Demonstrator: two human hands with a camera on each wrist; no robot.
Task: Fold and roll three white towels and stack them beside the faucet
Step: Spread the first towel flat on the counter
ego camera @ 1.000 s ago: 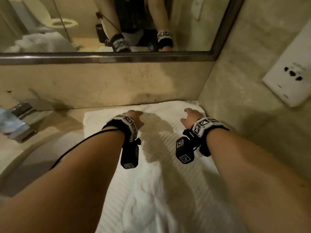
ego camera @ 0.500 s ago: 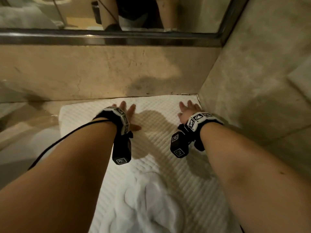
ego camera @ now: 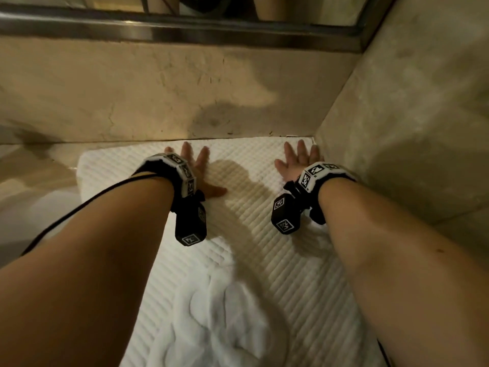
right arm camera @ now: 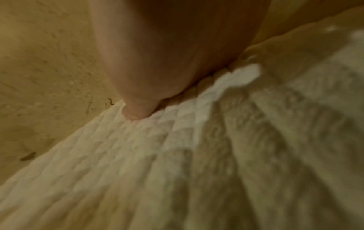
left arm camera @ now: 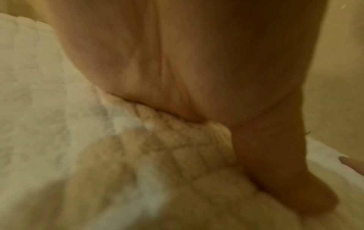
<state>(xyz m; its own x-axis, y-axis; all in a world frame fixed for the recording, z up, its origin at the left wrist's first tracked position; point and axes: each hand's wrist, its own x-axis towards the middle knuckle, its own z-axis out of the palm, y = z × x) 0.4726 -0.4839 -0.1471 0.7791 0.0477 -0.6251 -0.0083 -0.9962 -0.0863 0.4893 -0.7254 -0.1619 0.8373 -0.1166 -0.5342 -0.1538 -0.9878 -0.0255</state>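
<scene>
A white waffle-textured towel [ego camera: 248, 207] lies spread flat on the beige counter, its far edge against the back wall. My left hand [ego camera: 197, 168] presses flat on its far left part, fingers spread and straight. Near the far right corner my right hand [ego camera: 297, 161] lies flat too, close to the side wall. A crumpled white towel [ego camera: 217, 321] sits bunched on the near part of the spread one. In the left wrist view the palm [left arm camera: 177, 62] rests on the towel [left arm camera: 59, 124]. In the right wrist view a finger [right arm camera: 138, 109] presses the towel's edge [right arm camera: 177, 155].
The back wall [ego camera: 158, 88] and the right side wall [ego camera: 410, 115] meet in a corner at the towel's far right. A mirror's metal frame [ego camera: 185, 30] runs along the top. Bare counter [ego camera: 34, 165] lies to the left of the towel.
Both hands went from curled on the towel's far edge to flat with spread fingers. The head view tipped down, so the faucet and wall socket left the picture.
</scene>
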